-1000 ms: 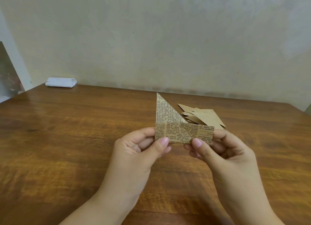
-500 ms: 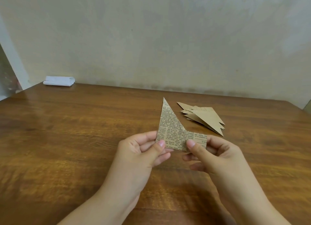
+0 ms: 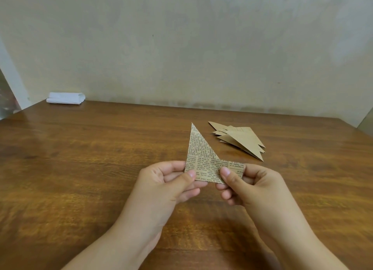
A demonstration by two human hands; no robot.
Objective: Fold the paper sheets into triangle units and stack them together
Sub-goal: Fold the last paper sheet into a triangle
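Observation:
A partly folded sheet of tan newsprint-patterned paper (image 3: 201,156) is held above the wooden table (image 3: 80,168), with a triangular flap pointing up on its left and a flat strip running right. My left hand (image 3: 167,185) pinches its lower left corner between thumb and fingers. The strip's right end is pinched by my right hand (image 3: 248,187), thumb on the front. A pile of several finished tan triangle units (image 3: 242,138) lies on the table behind and to the right of the hands.
A folded white cloth or paper bundle (image 3: 65,98) lies at the table's far left corner by the wall. The table's right edge runs close behind the pile. A plain wall stands along the back edge.
Both hands have lowered the paper a little and tilted it; the strip's right end now sits lower and the triangular flap leans slightly. The grip of each hand is unchanged.

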